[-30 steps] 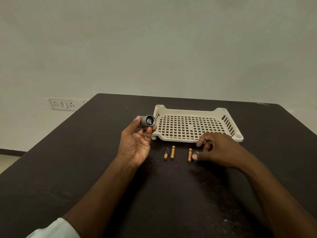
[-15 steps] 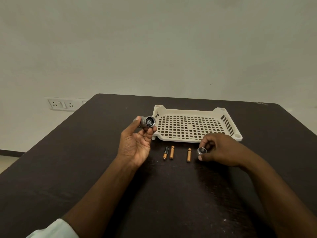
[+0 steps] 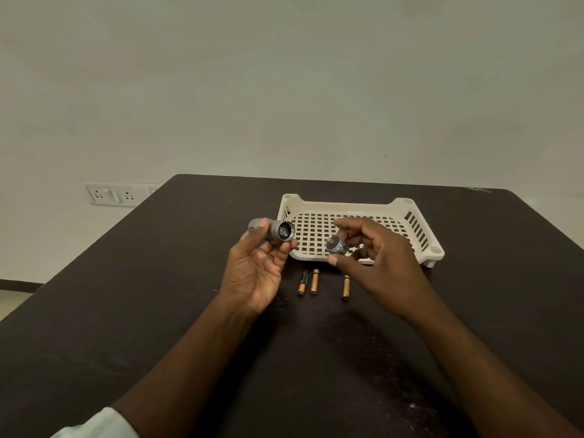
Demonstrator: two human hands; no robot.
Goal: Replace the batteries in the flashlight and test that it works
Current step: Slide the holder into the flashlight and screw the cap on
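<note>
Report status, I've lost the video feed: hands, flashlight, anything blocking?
Left hand holds flashlight, open end toward camera. Right hand holds cap, apart from it. Three batteries on table. Nothing blocking.

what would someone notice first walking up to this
Two hands raised over the dark table: the left hand holds the flashlight with its open end facing the camera, and the right hand pinches the cap in its fingers. Below them three batteries lie on the table, in front of a white tray.
</note>
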